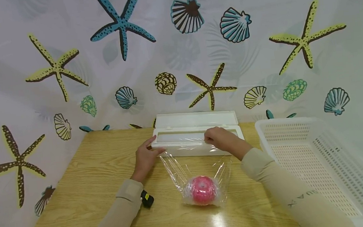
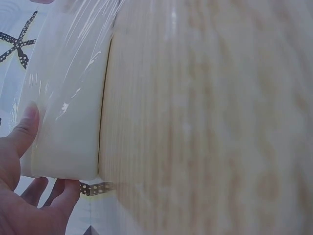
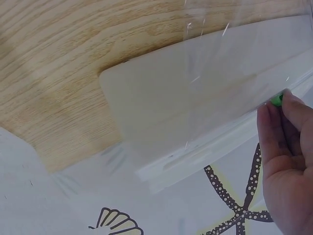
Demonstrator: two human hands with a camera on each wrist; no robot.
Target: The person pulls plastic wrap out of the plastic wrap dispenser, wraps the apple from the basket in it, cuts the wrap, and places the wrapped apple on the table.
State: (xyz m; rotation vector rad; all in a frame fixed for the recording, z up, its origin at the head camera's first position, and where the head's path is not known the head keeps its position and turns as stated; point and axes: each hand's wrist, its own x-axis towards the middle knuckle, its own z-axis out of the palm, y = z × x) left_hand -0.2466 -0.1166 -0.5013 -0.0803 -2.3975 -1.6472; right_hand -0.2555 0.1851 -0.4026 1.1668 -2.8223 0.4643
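Observation:
A white cling film dispenser lies at the back of the wooden table with its lid raised. At its left end, my left hand grips the box, thumb on the front and fingers around the end. My right hand pinches a small green slide cutter on the dispenser's edge, right of its middle. Clear cling film stretches from the dispenser toward me. It wraps a round pink object with a dimpled top, whose kind I cannot tell.
To the right stands a white perforated plastic basket. A patterned curtain with starfish and shells hangs right behind the dispenser. A small black device with a yellow mark sits by my left wrist.

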